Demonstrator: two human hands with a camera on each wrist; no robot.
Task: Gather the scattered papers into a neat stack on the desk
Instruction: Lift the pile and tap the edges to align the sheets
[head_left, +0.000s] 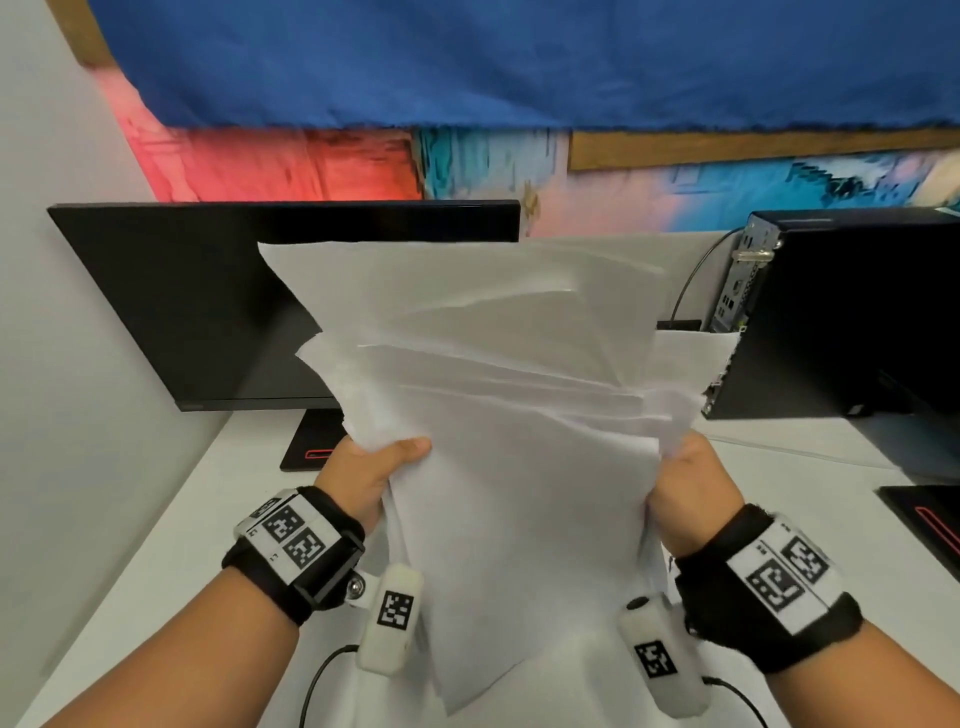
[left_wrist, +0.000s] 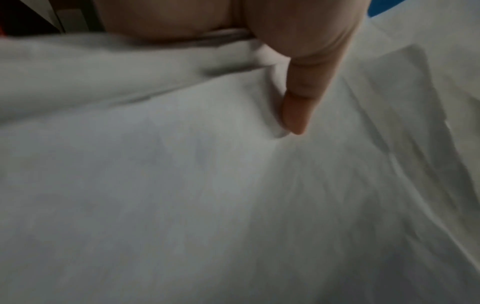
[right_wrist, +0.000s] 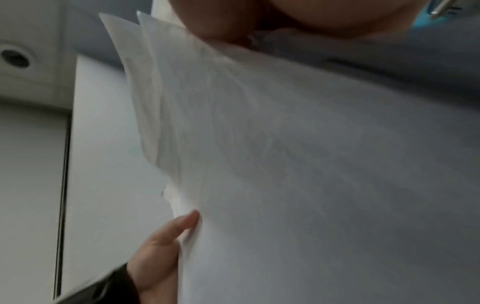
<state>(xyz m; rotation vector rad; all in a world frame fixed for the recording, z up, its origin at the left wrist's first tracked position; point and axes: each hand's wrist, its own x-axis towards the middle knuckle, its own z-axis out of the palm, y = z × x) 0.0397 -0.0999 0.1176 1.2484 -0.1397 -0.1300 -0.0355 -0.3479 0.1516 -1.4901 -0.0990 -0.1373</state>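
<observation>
Both hands raised above desk (head_left: 156, 571) near its front edge, apart, one at each side of papers (head_left: 509, 415). Left hand (head_left: 366, 470) pinches left edge of sheaf, thumb (left_wrist: 298, 107) pressed flat on top sheet. Right hand (head_left: 691, 488) grips right edge. Papers held in air, fanned, edges uneven, corners askew. Behind, toward desk's far edge: dark monitor (head_left: 208, 301) at left, black computer case (head_left: 852, 312) at right.
</observation>
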